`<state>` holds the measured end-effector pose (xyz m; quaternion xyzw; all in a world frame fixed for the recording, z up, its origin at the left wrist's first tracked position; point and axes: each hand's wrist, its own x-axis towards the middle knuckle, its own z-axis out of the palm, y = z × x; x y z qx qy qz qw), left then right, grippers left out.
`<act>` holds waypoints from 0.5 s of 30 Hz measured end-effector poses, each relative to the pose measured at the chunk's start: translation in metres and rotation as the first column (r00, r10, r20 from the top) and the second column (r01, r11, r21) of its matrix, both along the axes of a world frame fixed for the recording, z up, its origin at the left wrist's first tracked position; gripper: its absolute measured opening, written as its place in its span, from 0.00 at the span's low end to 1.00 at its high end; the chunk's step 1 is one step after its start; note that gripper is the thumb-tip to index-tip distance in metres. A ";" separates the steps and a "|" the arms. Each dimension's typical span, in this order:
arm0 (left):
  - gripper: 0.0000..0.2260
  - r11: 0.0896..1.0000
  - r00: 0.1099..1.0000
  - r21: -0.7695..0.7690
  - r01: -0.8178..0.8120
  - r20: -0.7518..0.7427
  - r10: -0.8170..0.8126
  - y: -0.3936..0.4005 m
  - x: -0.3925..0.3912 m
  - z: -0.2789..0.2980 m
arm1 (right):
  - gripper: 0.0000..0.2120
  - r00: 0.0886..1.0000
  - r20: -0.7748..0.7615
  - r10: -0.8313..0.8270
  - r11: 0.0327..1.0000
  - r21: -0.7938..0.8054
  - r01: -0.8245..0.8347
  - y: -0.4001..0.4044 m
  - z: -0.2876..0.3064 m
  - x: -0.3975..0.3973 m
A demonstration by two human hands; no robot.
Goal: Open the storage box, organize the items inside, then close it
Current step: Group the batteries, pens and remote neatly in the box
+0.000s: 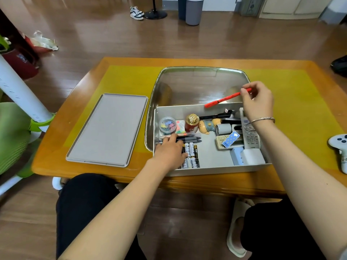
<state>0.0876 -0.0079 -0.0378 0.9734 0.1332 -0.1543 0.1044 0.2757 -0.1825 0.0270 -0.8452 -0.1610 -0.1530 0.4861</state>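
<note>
The grey storage box stands open at the table's front edge, and its lid lies flat to its left. Above the box's back wall my right hand pinches one end of a red pen. My left hand rests inside the box at the front left, fingertips on a row of dark pens and partly covering several batteries. A tub of clips, a red bottle with a gold cap, a small figurine and a remote control also lie inside.
A glass inset sits in the yellow and wooden table behind the box. A white game controller lies at the right edge. A green chair stands to the left. Bins and shoes are on the floor beyond.
</note>
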 end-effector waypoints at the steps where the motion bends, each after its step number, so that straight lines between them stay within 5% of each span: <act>1: 0.24 1.000 1.000 -0.009 0.000 -0.011 0.000 0.000 0.000 0.001 | 0.05 1.000 0.010 0.013 0.999 0.035 -0.013 -0.001 0.003 -0.005; 4: 0.24 0.996 0.999 -0.084 -0.006 0.047 0.010 0.001 -0.001 0.004 | 0.05 0.996 -0.010 0.090 0.993 0.079 -0.089 0.001 0.008 -0.022; 8: 0.24 0.981 0.841 -0.189 -0.053 0.521 0.145 0.004 0.000 0.018 | 0.05 0.963 -0.072 0.259 0.965 0.049 -0.256 0.009 0.007 -0.047; 15: 0.08 0.991 0.860 -0.130 0.016 0.507 0.053 0.015 -0.001 0.031 | 0.06 0.891 -0.185 0.414 0.905 0.188 -0.382 0.035 -0.001 -0.076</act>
